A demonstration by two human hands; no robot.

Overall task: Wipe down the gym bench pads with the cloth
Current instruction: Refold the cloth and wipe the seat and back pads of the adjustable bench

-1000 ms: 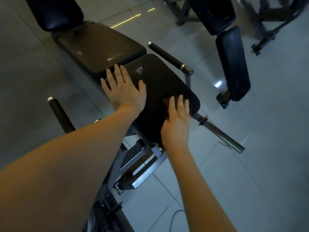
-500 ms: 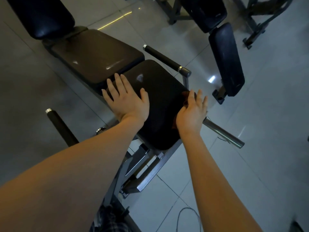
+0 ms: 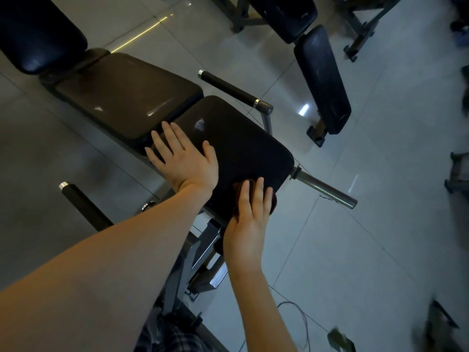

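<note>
I log: R hand (image 3: 250, 224) flat, fingers straight, gripping nothing, pressing cloth (image 3: 235, 190) under fingertips onto seat pad (image 3: 243, 146) near edge – palm pressure for wiping, I judge | L hand (image 3: 186, 165) alongside, spread flat, empty – prob. bracing pad.

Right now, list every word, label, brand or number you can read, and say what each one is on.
No text here can be read.
Seat pad: a pale patch, too blurred to read.
Far bench pad: a faint mark, too small to read.
</note>
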